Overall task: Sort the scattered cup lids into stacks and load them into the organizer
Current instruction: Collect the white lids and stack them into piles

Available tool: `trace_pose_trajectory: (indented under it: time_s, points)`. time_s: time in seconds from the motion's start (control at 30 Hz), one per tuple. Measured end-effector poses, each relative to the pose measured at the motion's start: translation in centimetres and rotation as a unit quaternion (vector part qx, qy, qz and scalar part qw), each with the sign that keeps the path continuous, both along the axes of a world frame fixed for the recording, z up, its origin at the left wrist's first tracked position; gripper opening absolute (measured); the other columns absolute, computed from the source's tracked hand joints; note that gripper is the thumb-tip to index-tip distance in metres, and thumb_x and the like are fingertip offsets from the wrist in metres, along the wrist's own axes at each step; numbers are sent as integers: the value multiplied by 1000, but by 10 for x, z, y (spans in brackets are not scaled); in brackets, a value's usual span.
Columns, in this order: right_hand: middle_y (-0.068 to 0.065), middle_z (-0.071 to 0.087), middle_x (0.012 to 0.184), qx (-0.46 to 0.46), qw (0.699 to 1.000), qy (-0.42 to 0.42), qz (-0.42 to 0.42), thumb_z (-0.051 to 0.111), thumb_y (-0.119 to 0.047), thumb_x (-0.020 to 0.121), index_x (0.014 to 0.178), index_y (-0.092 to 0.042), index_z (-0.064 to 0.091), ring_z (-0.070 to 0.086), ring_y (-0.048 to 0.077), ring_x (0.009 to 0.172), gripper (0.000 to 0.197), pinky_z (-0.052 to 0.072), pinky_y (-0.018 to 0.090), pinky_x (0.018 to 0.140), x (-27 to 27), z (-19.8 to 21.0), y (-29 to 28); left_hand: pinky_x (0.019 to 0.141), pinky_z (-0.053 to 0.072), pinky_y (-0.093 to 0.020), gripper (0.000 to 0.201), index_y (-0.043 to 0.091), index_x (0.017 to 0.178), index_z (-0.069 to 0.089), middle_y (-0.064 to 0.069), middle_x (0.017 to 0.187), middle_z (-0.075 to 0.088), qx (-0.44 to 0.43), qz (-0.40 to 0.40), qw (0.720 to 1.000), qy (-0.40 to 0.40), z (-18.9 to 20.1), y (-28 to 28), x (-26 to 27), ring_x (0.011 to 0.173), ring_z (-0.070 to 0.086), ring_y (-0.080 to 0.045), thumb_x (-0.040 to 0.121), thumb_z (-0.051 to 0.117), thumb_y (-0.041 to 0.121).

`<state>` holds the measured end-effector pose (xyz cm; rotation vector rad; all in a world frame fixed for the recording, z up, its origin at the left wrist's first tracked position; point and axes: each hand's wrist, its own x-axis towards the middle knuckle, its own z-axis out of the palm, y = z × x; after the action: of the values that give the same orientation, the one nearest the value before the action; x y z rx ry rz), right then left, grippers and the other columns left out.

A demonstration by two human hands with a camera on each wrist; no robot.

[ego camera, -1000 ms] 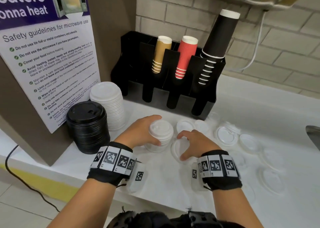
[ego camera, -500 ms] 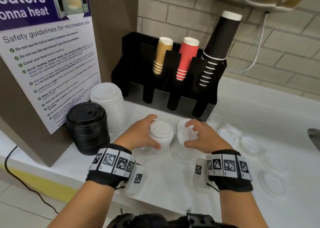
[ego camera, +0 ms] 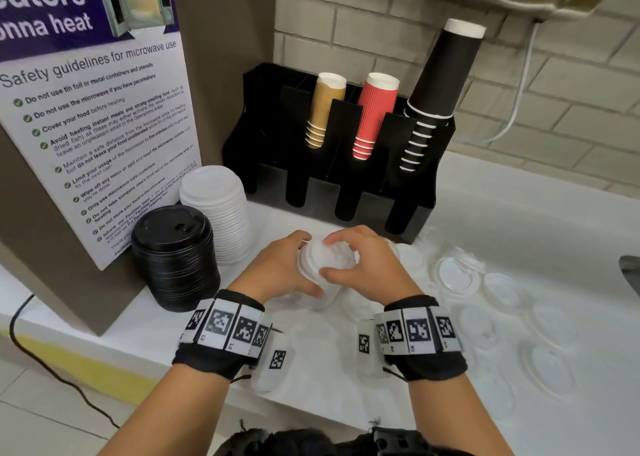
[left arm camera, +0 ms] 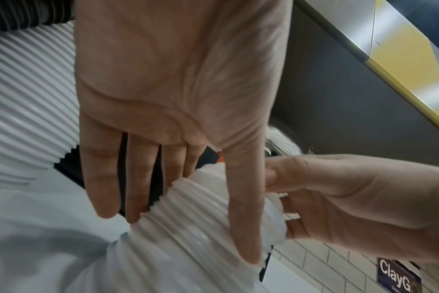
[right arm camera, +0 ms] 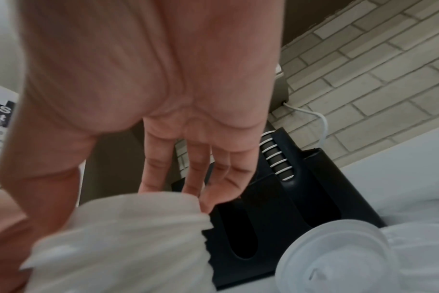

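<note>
Lids lie scattered on the white counter (ego camera: 519, 213), which runs along a pale brick wall (ego camera: 571, 116) with a microwave poster (ego camera: 93, 126) on my left. My black organizer (ego camera: 346, 178) stands at the back, holding tan, red and black cups. Beside it sit a white stack (ego camera: 216, 210) and a black stack (ego camera: 175, 255). My left hand (ego camera: 280, 268) grips the small stack (ego camera: 322, 282); my right hand (ego camera: 370, 268) pinches the lid (ego camera: 334, 253) on top. Clear lids (ego camera: 457, 277) lie to the right.
</note>
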<state>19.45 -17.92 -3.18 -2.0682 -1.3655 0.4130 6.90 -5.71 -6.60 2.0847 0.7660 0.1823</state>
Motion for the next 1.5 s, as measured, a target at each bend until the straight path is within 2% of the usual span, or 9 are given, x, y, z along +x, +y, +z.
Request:
trace_pose_trajectory:
  time_s: [0.4,0.53,0.63,0.73,0.83,1.0,1.2,1.33,1.5]
  points:
    - [-4,47,117,-13,999,-10,28,82,-26,71,117,-25,61,48,12,110,51,45,24,88,-3,-10,5,95,50,-35,96,23,140,39,8,123,56,-6,-5,1000,4,-1,0,-1,115,55,-18,59,90,21]
    - [-5,48,113,10,999,-5,-31,69,-32,86,117,-22,59,52,12,104,34,43,22,85,7,-7,-4,101,47,-39,103,24,145,35,3,134,53,-8,0,1000,5,0,0,-3,121,52,-20,59,91,23]
    - [0,51,116,-141,987,-56,-42,70,-37,84,118,-20,58,53,16,104,40,43,26,87,20,-4,-15,105,42,-38,110,29,147,31,5,142,45,1,-4,1000,2,2,0,-4,126,47,-19,56,93,28]
    - [2,47,124,-265,962,-65,-20,76,-41,75,130,-23,50,48,19,112,63,40,28,88,22,-5,-23,90,41,-19,100,32,141,40,17,127,47,10,-19,1000,-12,3,-2,-2,113,47,-10,56,93,29]
    - [3,45,128,-228,972,-48,-24,75,-41,76,134,-25,46,46,21,117,67,40,29,92,19,-7,-25,73,37,-11,78,30,127,52,18,115,54,25,-27,999,-23,4,-4,-2,102,51,-7,59,91,25]
    - [0,52,124,-147,989,4,-29,73,-32,80,135,-24,46,52,15,105,61,47,32,93,19,-7,-22,93,49,-33,71,24,129,53,7,122,61,16,-25,999,-14,6,-5,-2,111,57,-16,67,87,26]
    - [2,55,119,-93,994,61,-11,65,-28,88,141,-34,39,62,16,95,59,50,33,92,9,-6,-14,102,42,-32,94,30,154,11,-2,143,44,-58,-18,998,8,11,-5,-4,129,46,-24,82,72,18]
    - [-1,55,122,-78,993,86,-24,61,-29,91,144,-27,38,60,13,97,58,48,26,86,6,-6,-10,95,49,-36,54,28,146,34,0,137,48,-138,26,990,-15,16,-6,-1,118,49,-20,96,53,23]
    - [-3,58,117,-57,992,111,-26,61,-18,92,139,-21,44,57,9,96,50,47,19,83,7,-6,-9,89,53,-40,41,24,140,45,3,124,48,-140,62,988,-33,12,-4,2,115,50,-22,100,50,27]
